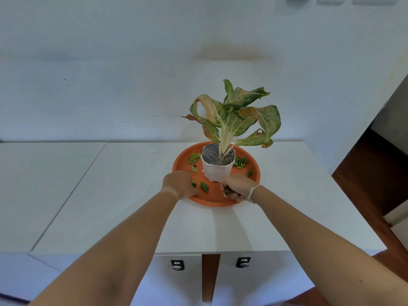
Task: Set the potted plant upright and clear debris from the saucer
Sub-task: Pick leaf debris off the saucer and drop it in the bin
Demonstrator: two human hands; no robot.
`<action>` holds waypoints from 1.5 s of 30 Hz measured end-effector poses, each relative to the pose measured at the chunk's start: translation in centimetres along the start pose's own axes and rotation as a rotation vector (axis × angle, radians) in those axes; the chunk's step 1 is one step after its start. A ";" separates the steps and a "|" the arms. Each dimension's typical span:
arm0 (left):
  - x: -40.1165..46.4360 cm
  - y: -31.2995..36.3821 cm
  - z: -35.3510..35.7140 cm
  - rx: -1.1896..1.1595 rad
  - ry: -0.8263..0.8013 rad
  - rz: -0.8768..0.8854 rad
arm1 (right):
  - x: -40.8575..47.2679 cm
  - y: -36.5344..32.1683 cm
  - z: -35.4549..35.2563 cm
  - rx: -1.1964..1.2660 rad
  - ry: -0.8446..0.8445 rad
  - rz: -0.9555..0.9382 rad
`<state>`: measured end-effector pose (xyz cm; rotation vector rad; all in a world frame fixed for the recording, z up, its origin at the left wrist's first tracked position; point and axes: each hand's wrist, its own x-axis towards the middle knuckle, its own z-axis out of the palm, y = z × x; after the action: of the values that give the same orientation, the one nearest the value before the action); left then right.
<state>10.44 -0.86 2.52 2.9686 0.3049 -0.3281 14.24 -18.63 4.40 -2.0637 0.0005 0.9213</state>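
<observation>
The potted plant stands upright in a white pot [217, 170] in the middle of a round orange saucer [254, 164]. Its leaves [238, 115] are green with yellow-brown patches. Green leaf scraps [204, 187] lie on the saucer left, right and in front of the pot. My left hand [180, 184] rests on the saucer's near left rim, fingers curled next to a scrap. In front of the pot, my right hand [237, 187] is closed around a clump of dark debris.
The saucer sits on a white cabinet top [132, 195] against a white wall. A second white surface [44, 184] adjoins on the left. Two drawer locks [242, 262] show on the cabinet front. Dark wooden floor [364, 173] drops away at right.
</observation>
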 end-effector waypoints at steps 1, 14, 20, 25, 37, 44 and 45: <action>0.0 0.0 0.0 0.017 -0.004 0.005 | 0.1 0.0 0.1 0.056 -0.002 0.002; 0.3 -0.2 1.1 -0.018 0.123 0.021 | 1.0 -0.2 1.5 -0.339 0.109 -0.204; 0.8 -1.0 1.3 -0.135 0.120 0.033 | 2.0 0.1 3.1 -0.602 0.138 -0.281; 0.6 -1.6 0.7 -0.301 0.131 0.007 | 2.1 -0.2 3.9 -0.754 0.117 -0.345; -0.3 -2.8 0.5 -0.771 0.197 -0.142 | 3.1 -0.2 5.1 -0.714 0.224 -0.372; -0.2 -3.4 0.4 -0.990 0.146 -0.260 | 3.5 -0.8 5.9 -0.610 0.264 -0.410; -0.3 -3.4 0.4 -1.014 0.133 -0.264 | 3.6 -0.8 6.0 -0.612 0.264 -0.409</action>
<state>9.37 2.35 1.85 1.9509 0.6451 0.0208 13.44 -12.75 0.57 -2.5929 -0.6074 0.4134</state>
